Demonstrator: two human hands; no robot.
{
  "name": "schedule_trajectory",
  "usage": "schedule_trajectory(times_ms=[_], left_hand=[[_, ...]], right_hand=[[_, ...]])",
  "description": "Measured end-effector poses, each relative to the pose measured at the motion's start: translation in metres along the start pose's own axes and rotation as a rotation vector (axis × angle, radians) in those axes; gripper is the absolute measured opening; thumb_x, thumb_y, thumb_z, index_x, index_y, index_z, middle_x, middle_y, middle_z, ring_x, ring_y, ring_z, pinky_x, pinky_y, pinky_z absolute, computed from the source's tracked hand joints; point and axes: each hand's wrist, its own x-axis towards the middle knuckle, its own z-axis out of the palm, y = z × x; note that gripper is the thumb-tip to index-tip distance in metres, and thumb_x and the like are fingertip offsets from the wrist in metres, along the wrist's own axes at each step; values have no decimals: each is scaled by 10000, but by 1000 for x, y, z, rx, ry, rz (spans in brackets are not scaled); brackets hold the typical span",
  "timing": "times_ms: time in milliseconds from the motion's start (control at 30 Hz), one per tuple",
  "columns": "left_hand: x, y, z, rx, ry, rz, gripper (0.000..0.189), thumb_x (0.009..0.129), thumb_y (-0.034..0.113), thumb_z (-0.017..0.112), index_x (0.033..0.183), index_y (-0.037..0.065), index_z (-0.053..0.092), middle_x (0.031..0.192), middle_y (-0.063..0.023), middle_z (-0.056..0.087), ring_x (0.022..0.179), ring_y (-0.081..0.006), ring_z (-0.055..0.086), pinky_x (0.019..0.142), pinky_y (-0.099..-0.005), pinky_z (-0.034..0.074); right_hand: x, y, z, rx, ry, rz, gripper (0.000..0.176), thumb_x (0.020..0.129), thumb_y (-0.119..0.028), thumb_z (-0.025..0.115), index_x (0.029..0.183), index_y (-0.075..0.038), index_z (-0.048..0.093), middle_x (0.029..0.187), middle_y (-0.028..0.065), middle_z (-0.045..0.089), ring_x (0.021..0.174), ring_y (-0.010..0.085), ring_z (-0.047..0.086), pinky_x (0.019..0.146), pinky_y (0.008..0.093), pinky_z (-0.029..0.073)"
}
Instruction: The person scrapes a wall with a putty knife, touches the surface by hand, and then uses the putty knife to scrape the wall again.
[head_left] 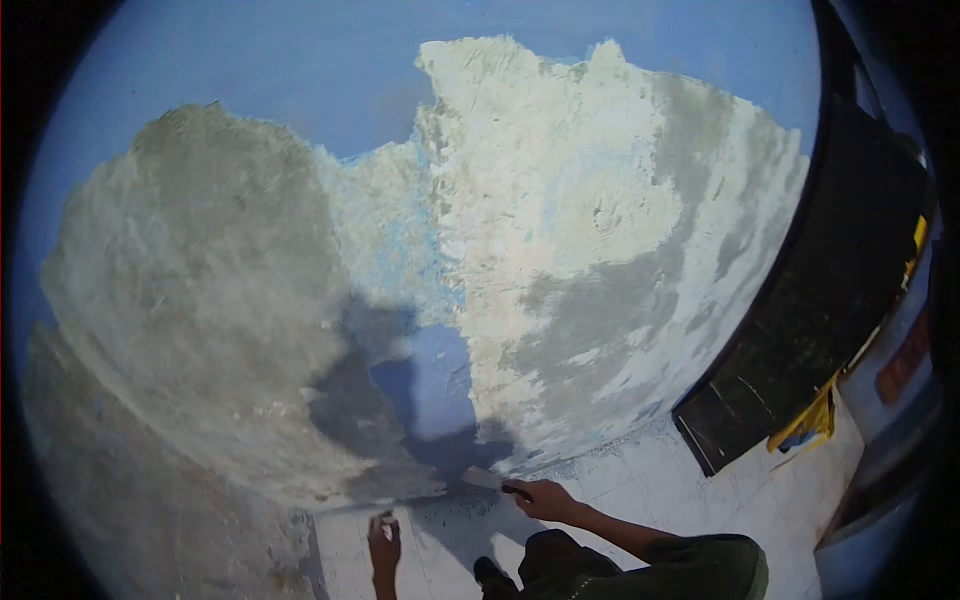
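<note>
My right hand [540, 499] is closed around the dark handle of a scraper [483, 478]. The scraper's pale, flat blade points left, close to the foot of the wall [560, 180]. Lower and to the left, my left hand [384, 543] is held up near the wall's base with its fingers loosely curled and apart, and no tool shows in it. Blue paint covers the wall's upper part; below it are ragged patches of bare white and grey surface. A small blue patch [445, 375] remains low in the middle, partly under my shadow.
Pale floor tiles [640, 490] run along the wall's base, where my dark shoe [490, 573] stands. A long black panel [790, 290] stands at the right, with a yellow and blue bag or cloth [808, 425] beside its lower end. Rough grey surface [180, 490] continues at the lower left.
</note>
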Motion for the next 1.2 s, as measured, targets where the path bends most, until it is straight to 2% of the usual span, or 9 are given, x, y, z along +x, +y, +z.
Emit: schedule_trajectory(times_ms=[100, 300, 400, 433, 500, 567, 733, 1033, 1200], left_hand=[[93, 50, -30, -5, -28, 176, 298, 982, 122, 615, 1255, 6, 588, 1312, -213, 543, 1267, -367, 531, 989, -429, 479], [134, 124, -14, -121, 112, 194, 391, 1005, 171, 600, 1363, 27, 538, 1523, -187, 372, 1428, -383, 366, 1099, -518, 392], [140, 138, 15, -125, 197, 215, 468, 1013, 232, 600, 1419, 22, 493, 1611, -179, 253, 1487, -376, 277, 1137, -552, 352], [150, 150, 13, -71, 239, 233, 551, 1017, 257, 596, 1480, 38, 393, 1627, -174, 223, 1474, -371, 307, 1146, -568, 333], [173, 185, 9, 7, 336, 292, 742, 1023, 306, 589, 1603, 69, 191, 1659, -163, 162, 1447, -360, 367, 1164, -599, 296], [205, 196, -7, 68, 436, 369, 862, 987, 331, 655, 1621, 101, 118, 1680, -163, 94, 1482, -384, 272, 1185, -633, 239], [263, 224, -32, 154, 661, 528, 1036, 899, 393, 769, 1632, 130, 85, 1692, -174, 9, 1558, -417, 32, 1204, -651, 208], [277, 232, -37, 237, 652, 457, 1454, 642, 557, 922, 1634, 150, -60, 1692, -167, -90, 1550, -420, 96, 1212, -672, 190], [283, 228, -42, 431, 706, 443, 1443, 585, 744, 836, 1635, 91, 91, 1677, -232, -75, 1553, -434, -13, 1217, -652, 190]], right_hand=[[-4, -16, -32, 108, 296, 57, 398, 934, -252, 631, 1327, -184, 641, 949, 160, 743, 785, 363, 710, 703, 456, 557], [7, -68, -130, 247, 817, 306, 333, 944, -114, 648, 1274, -74, 673, 957, 185, 750, 832, 255, 762, 728, 320, 559], [5, -65, -167, 169, 988, 143, 338, 941, -54, 637, 1277, -43, 667, 1047, 196, 751, 933, 237, 760, 791, 299, 554], [3, -62, -179, 161, 1007, 149, 345, 943, -42, 633, 1287, -20, 659, 1121, 208, 741, 1000, 227, 745, 838, 294, 544], [3, -52, -204, 161, 1135, 80, 327, 958, -64, 641, 1278, -1, 664, 920, 113, 742, 744, 94, 617, 709, 255, 495], [6, -50, -239, 9, 1237, 27, 322, 961, -78, 643, 1270, 10, 666, 1010, 138, 752, 838, 129, 662, 772, 278, 509], [30, -93, -323, -186, 1324, -74, 337, 956, -41, 632, 1285, 26, 659, 1104, 210, 749, 949, 191, 736, 828, 302, 545], [92, -178, -430, -426, 1501, -376, 385, 940, -16, 639, 1323, -31, 666, 1072, 180, 767, 847, 138, 736, 718, 259, 547], [93, -202, -428, -418, 1526, -302, 381, 929, -21, 648, 1306, -61, 689, 1059, 172, 772, 770, 109, 721, 650, 243, 533]])
